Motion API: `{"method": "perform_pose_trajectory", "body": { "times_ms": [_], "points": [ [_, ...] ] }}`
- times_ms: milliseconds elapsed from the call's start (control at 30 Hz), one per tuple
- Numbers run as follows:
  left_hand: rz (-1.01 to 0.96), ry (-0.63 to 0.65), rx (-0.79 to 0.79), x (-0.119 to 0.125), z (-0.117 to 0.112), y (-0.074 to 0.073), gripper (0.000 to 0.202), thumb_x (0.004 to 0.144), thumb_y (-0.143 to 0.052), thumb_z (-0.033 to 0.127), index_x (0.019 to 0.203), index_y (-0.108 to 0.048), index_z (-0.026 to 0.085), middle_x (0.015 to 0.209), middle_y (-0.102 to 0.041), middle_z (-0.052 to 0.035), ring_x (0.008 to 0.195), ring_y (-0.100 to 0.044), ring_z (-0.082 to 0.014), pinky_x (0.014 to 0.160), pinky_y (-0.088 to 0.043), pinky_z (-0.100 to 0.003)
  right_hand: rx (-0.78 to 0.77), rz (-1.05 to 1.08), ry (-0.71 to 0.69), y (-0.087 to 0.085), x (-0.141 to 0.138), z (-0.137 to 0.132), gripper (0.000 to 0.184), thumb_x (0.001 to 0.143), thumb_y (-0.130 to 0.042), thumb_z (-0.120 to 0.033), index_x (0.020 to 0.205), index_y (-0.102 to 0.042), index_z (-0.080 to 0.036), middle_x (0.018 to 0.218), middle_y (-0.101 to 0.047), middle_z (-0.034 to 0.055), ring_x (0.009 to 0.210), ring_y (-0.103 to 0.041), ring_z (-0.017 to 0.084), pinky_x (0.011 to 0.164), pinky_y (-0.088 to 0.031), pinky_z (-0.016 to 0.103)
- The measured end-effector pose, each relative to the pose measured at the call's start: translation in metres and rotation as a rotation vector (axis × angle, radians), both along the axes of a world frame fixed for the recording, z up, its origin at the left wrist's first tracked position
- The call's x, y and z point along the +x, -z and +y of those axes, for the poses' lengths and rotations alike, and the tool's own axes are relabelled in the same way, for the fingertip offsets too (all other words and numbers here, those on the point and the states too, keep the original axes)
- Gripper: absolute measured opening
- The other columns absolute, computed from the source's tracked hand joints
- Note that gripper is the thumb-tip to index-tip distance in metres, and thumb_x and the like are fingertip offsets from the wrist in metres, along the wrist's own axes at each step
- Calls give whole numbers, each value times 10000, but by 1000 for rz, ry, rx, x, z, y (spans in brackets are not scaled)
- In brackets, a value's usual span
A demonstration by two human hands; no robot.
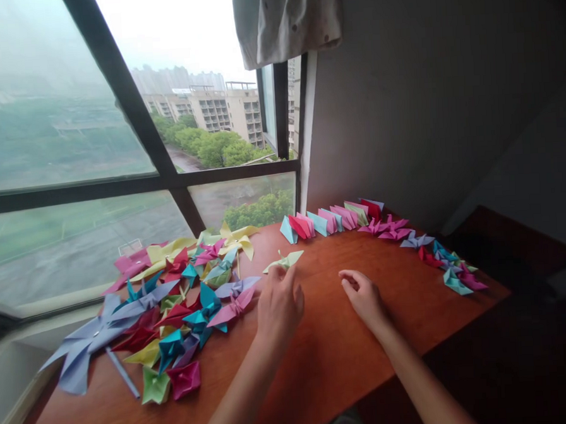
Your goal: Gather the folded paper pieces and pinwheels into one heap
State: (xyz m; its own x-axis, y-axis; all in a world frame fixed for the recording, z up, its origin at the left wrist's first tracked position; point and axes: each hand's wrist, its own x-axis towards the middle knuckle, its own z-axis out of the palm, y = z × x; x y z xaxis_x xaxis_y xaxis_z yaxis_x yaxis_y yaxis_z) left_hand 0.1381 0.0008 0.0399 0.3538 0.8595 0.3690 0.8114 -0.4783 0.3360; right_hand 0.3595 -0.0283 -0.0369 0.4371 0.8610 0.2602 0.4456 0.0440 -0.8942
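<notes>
On brown tabletop (328, 349), just beyond L hand (280, 299): pale-green folded-paper bird (292, 259), pointed tips, partly hidden. Long axis approx. L-R, R tip slightly farther off. L pinching? Can't tell. R hand (364, 296) loosely curled, part-open.

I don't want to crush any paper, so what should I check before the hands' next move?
Pale green folded-paper piece near the bare left hand: ok, just beyond it.
Contact between those two: cannot tell, the hand partly hides the piece.
Bare right hand free of paper: ok, none shows in it.
Multicoloured row of upright folded papers apart from both hands: ok.
Multicoloured folded-paper pile lying without overlaps: not ok, pieces overlap.
</notes>
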Motion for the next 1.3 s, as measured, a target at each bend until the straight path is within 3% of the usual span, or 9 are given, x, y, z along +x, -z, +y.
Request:
{"method": "perform_pose_trajectory", "body": {
  "times_ms": [100,300,500,667,867,1000,1167,1300],
  "points": [
    [108,-119,22,4,17,-9,356,904,-499,255,1247,-569,191,1126,-570,-135,956,-613,-262,792,-506,-353,19,-77,-10,1,-5,-5,270,837,-525,-364,942,-710,-198,1012,-728,97,902,-688,235,766,-570,355],
    [185,-85,-68,3,43,-11,225,922,-464,233,970,-670,157,937,-636,-103,906,-618,-236,811,-478,-322,36,-133,-21,-1,-9,-5,266,853,-494,-336,948,-706,-206,987,-727,93,869,-687,227,731,-571,345],
    [127,-137,-27,-17,53,-22,298,930,-432,218,1117,-657,161,1073,-655,-134,1025,-606,-276,900,-454,-374,43,-190,-50,0,-8,-6,255,857,-483,-317,933,-706,-222,976,-723,86,866,-684,229,727,-577,346],
    [129,-70,-79,-20,56,-21,315,917,-496,298,1177,-642,196,1012,-705,-84,915,-652,-242,752,-475,-308,39,-215,-54,1,-8,-6,249,854,-482,-302,929,-705,-222,965,-720,80,847,-684,223,717,-572,336],
    [180,-10,-132,0,70,-10,202,859,-507,143,778,-687,185,784,-717,-55,739,-657,-184,644,-412,-248,39,-231,-71,1,-7,-6,236,858,-480,-288,923,-698,-226,954,-717,74,847,-681,223,728,-569,338],
    [199,-101,-85,-7,77,-19,193,875,-492,166,836,-680,187,816,-706,-74,733,-646,-200,644,-404,-268,36,-245,-87,1,-7,-6,234,862,-474,-276,919,-695,-225,942,-717,71,846,-680,220,729,-565,334],
    [224,-276,-12,-41,81,-37,272,927,-395,204,909,-664,162,918,-671,-126,815,-637,-251,706,-445,-319,36,-243,-97,-1,-6,-7,236,870,-471,-270,925,-694,-214,937,-716,74,856,-677,215,743,-561,330],
    [243,-334,56,-55,77,-43,251,906,-449,258,947,-668,142,1001,-628,-156,954,-611,-310,796,-487,-381,35,-169,-83,-1,-6,-6,234,864,-504,-303,920,-711,-210,977,-724,87,863,-680,217,751,-562,328]
  ]
}}
